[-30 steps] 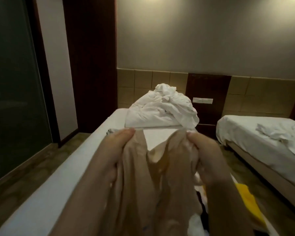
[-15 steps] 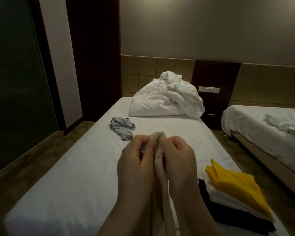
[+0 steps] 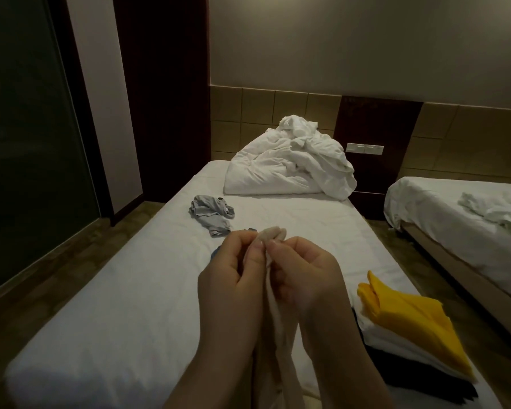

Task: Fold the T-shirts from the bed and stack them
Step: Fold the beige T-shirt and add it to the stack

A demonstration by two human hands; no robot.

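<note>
- Both hands are up in front of the person over the middle of the bed [image 3: 124, 290], pressed together knuckle to knuckle. The left hand [image 3: 230, 280] and right hand [image 3: 306, 278] both have their fingers [image 3: 252, 256] curled in tight, pinching the same bunched edge of the beige T-shirt [image 3: 273, 234].
- The shirt's top pokes out as a little wad just above the fingertips. The rest hangs straight down between the wrists as a narrow strip and runs out of the bottom of the view, so its long axis is pretty much vertical, dropping toward the person.
- Neither hand is nearer; they're level and touching. My guess is the next bit is a two-hand job: pull the hands apart sideways to spread the shirt, then lay it on the bare bit of bed right below.
- The stack [image 3: 396, 346] sits at the near right corner of the bed, just beside the right forearm. It has a yellow T-shirt [image 3: 410, 315] on top, white under that and something black at the bottom. The right hand is the closer one for the drop-off.
- Left to fold: a crumpled grey T-shirt [image 3: 211, 215] further up the bed, left of centre and well apart from the hands. A bit of blue cloth [image 3: 214, 252] peeks out behind the left hand, can't tell what it is.
- There's a white duvet [image 3: 289, 169] heaped at the head end and a second bed [image 3: 443, 219] off to the right.
</note>
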